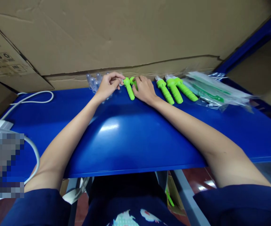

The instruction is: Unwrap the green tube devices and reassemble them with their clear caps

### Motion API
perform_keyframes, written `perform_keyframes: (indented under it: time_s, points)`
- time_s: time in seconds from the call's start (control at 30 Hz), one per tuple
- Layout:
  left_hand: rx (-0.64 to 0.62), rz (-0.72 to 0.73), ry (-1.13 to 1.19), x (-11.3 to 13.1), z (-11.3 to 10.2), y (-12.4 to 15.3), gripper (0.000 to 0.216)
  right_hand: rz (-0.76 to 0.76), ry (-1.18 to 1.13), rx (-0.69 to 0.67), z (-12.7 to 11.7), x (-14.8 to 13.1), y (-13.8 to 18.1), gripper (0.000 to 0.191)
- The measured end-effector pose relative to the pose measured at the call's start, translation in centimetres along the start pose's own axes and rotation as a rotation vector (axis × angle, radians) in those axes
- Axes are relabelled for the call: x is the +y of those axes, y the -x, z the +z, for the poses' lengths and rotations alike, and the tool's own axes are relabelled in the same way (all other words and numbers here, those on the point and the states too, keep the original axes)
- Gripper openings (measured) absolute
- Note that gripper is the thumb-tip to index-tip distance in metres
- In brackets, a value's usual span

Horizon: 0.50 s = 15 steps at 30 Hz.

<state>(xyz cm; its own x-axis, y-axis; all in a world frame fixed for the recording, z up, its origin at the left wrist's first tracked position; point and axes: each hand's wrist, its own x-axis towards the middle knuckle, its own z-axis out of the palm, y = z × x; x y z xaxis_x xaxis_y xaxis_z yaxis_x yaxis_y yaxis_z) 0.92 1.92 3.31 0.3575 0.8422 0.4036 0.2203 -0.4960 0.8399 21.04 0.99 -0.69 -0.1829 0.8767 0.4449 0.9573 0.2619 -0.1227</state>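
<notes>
My left hand (109, 85) is at the back of the table, fingers curved and fingertips touching or close to the top of a lime-green ribbed handle (129, 89). Something small and pale shows at those fingertips, too blurred to name. Clear plastic caps (93, 84) stand just left of that hand, partly hidden by it. My right hand (145, 89) bends its fingers over a second green handle (132, 80), mostly covered by them. To its right lie several more green handles (165, 91) with clear tips, side by side.
Clear plastic bags with green print (211, 89) lie at the right. A cardboard sheet (126, 34) stands along the back of the blue table (126, 138). At left are a white cable (35, 150) and a white power strip (4, 125); a pixelated patch covers part there.
</notes>
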Motion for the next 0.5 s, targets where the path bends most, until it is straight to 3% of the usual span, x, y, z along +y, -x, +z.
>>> perform_keyframes:
  time_s: [0.3, 0.5]
  points:
    - [-0.004, 0.096, -0.109, -2.2, 1.2, 0.7, 0.021, -0.027, 0.112, -0.042, 0.0, -1.2, 0.8, 0.041]
    - [0.041, 0.195, -0.463, -2.3, 2.7, 2.2, 0.026, -0.081, 0.193, -0.075, -0.4, -1.8, 1.1, 0.043]
